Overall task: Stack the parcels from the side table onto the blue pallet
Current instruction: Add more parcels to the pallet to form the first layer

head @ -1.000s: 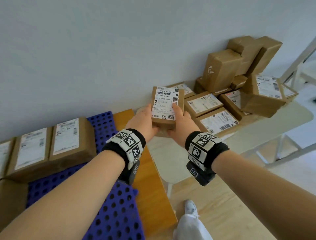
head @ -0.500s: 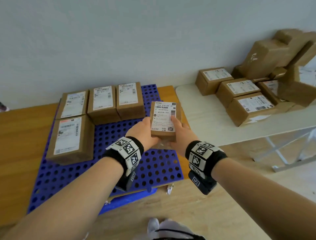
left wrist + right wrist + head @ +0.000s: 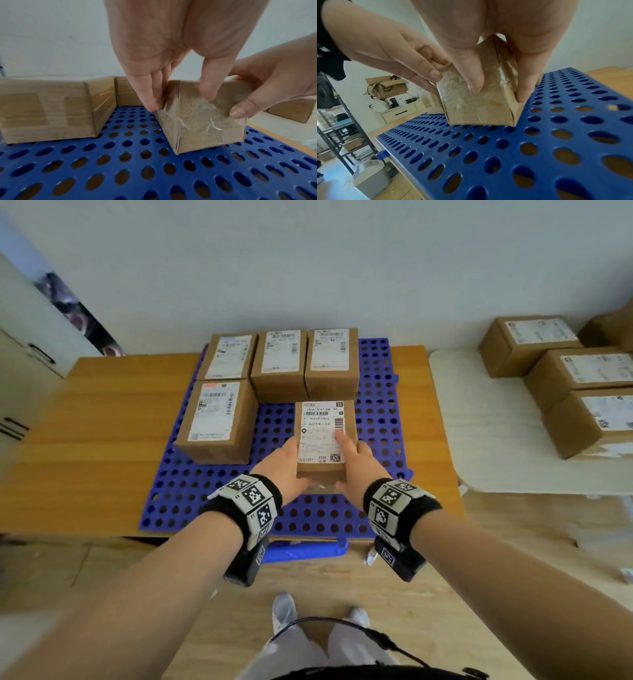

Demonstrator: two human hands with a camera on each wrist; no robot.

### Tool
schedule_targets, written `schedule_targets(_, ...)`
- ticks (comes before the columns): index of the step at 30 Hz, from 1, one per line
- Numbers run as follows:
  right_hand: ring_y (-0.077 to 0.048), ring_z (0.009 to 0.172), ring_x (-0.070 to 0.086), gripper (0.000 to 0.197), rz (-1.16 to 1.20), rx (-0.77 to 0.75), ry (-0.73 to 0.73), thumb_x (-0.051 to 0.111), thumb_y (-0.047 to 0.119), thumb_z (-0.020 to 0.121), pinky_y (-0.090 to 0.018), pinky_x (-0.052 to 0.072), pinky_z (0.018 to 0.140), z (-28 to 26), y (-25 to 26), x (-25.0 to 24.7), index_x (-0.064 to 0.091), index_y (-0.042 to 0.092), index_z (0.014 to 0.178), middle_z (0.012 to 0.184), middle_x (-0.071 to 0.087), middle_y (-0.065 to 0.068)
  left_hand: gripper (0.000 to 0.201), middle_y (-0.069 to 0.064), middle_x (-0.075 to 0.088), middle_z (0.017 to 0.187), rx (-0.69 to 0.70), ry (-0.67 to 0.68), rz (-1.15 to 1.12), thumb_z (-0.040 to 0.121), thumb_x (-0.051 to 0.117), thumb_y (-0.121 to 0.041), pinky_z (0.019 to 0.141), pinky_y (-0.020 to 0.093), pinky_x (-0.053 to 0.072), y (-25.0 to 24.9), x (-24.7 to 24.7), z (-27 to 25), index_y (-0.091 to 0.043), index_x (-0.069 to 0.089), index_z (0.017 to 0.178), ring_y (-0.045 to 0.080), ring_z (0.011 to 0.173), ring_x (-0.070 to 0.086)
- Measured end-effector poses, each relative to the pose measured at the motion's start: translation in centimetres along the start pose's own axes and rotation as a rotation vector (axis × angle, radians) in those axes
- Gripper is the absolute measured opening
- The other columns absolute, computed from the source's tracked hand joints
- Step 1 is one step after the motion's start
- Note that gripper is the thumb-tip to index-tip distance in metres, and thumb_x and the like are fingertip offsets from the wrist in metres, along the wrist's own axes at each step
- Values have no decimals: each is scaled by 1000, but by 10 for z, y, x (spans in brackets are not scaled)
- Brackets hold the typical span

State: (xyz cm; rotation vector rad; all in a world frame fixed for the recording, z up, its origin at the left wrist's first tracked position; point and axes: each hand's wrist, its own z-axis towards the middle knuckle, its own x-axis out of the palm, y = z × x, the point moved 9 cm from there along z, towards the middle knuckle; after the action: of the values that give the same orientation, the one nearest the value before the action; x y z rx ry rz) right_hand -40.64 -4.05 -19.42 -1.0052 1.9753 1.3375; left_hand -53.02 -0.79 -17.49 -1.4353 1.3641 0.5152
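Note:
I hold a small brown parcel (image 3: 323,436) with a white label between both hands, low over the blue perforated pallet (image 3: 376,412). My left hand (image 3: 287,463) grips its left side and near end, my right hand (image 3: 356,460) its right side with the forefinger on the label. In the left wrist view the parcel (image 3: 202,121) looks to have its bottom on or just above the pallet (image 3: 120,169). In the right wrist view my fingers (image 3: 471,75) curl over its taped end (image 3: 477,108). Several parcels (image 3: 279,361) lie on the pallet's far and left part.
The pallet lies on a wooden table (image 3: 85,440). To the right stands the white side table (image 3: 496,440) with more brown parcels (image 3: 579,371). A white cabinet (image 3: 24,354) is at the far left. My feet (image 3: 284,607) are on the wooden floor below.
Both hands carried the parcel from over the side table leftward and down to the pallet's middle. My view swung left with it. The grip has stayed the same.

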Motion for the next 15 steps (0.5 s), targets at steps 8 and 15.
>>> schedule_targets(8, -34, 131, 37, 82, -40, -19, -28, 61, 10, 86, -43, 41, 105, 22, 40, 18, 10, 29, 148, 153, 1, -12, 60, 3, 44, 141, 94, -84, 63, 92, 56, -33, 103, 35, 40, 42, -44, -3, -21, 31, 144, 19, 127, 45)
schedule_targets(15, -30, 139, 26, 77, -79, 4, -85, 58, 9, 89, -38, 41, 104, 39, 67, 18, 14, 29, 148, 156, -9, -7, 55, 10, 20, 154, 54, -161, 293, 96, 48, -29, 116, 39, 22, 99, -76, 12, -12, 29, 145, 27, 143, 17)
